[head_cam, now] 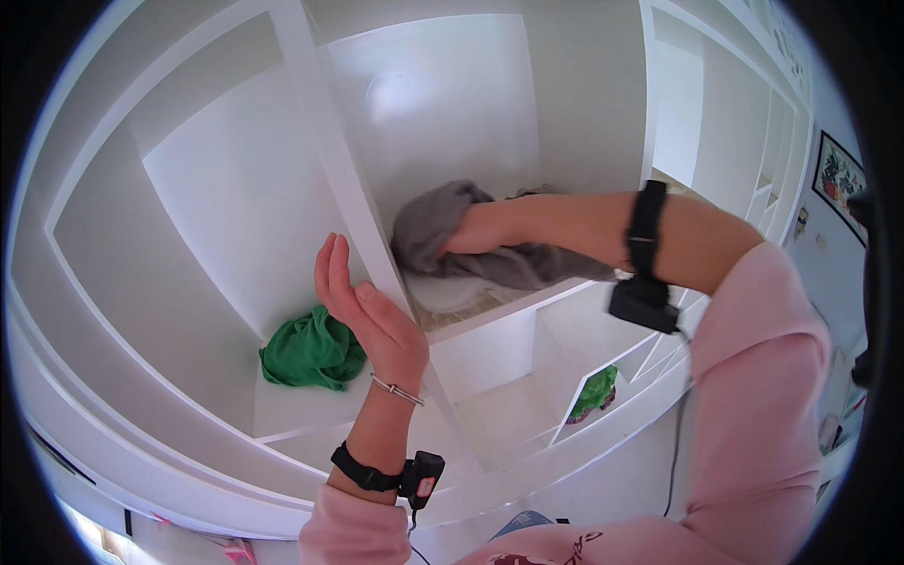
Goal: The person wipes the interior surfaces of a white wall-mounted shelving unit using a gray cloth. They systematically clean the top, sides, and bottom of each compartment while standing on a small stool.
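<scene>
My right hand [477, 229] reaches into the middle compartment of a white shelf unit, its fingers sunk in a grey cloth [431, 226]. The cloth lies bunched on the brown marble-patterned shelf board [459, 318] and trails right under my forearm. My fingertips are hidden in its folds. My left hand [378, 325] is raised before the white upright divider [353, 198], fingers extended and holding nothing. Whether it touches the divider, I cannot tell. Behind it, in the left compartment, a crumpled green cloth [311, 349] sits on the white shelf floor.
A lower compartment holds a green and purple bundle [595, 392]. White shelf edges [522, 311] run between the compartments. Black straps with small boxes [643, 304] and cables are on both wrists. A framed picture [840, 180] hangs on the right wall.
</scene>
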Demonstrator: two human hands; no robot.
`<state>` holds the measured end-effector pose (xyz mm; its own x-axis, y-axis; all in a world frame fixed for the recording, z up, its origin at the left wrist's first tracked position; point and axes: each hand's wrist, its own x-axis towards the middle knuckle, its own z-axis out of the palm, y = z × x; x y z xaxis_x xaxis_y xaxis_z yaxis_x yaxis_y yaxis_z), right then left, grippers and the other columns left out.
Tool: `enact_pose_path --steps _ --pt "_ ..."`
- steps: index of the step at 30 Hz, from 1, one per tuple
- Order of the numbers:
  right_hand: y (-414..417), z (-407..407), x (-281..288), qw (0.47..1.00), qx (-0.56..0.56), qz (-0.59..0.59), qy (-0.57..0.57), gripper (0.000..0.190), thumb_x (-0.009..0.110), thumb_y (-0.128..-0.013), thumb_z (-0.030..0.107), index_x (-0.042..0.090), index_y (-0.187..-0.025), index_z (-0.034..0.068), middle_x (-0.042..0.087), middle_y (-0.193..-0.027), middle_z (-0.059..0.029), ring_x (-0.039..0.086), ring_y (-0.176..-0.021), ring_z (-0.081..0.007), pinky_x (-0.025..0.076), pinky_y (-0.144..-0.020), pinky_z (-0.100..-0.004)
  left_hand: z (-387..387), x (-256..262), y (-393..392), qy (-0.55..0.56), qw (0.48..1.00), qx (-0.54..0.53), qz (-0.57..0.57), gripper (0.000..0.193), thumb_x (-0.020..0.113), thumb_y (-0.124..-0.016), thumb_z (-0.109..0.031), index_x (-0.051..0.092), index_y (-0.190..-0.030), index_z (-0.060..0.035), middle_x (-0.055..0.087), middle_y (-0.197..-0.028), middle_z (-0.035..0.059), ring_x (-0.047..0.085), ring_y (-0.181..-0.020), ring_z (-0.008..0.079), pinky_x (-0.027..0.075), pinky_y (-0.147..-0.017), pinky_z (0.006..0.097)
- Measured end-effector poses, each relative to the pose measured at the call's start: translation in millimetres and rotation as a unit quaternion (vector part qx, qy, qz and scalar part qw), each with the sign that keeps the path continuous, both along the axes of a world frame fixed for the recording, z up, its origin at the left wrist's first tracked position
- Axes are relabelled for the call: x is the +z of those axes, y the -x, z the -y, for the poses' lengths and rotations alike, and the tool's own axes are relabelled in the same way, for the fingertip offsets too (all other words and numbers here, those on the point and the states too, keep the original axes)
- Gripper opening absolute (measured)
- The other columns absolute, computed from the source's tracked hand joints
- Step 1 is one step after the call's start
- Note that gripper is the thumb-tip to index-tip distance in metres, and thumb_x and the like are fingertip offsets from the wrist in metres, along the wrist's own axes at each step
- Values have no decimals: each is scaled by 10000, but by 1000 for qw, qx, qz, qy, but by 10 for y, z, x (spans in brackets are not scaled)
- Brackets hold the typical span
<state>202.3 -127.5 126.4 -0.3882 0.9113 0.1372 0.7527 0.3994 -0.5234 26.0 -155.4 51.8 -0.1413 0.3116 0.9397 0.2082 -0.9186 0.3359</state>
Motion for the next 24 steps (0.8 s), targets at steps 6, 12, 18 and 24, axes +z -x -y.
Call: enact_pose_path --steps 6,12,18,24 --pt "224 146 -8 989 17 -140 50 394 476 -926 268 561 -1220 20 546 -1293 -166 510 -1154 -255 373 -1013 -350 -14 8 21 -27 999 39 -12 437 287 -988 -143 354 -1371 58 322 -1425 230 332 -1306 354 250 -1086 443" --pt "314 844 -117 979 88 153 -105 304 458 -904 211 622 -1052 3 630 -1104 -214 583 -1009 -320 446 -905 -386 -60 -11 18 -31 999 31 2 440 292 -994 -154 356 -1371 63 328 -1424 225 335 -1305 351 250 -1087 439" --pt "2 1934 -532 965 122 175 153 257 476 -877 181 620 -1004 11 632 -988 -218 613 -926 -345 478 -852 -392 -75 -16 7 -22 1000 13 -6 454 278 -1009 -204 351 -1382 45 341 -1420 208 331 -1307 341 255 -1085 437" --pt "-645 2211 -142 937 -221 -271 -19 415 517 -880 176 515 -1241 -30 597 -1135 -194 587 -1051 -274 441 -943 -320 -103 -50 -14 -15 1000 3 13 454 278 -1009 -210 364 -1377 41 353 -1415 209 337 -1300 350 256 -1081 442"
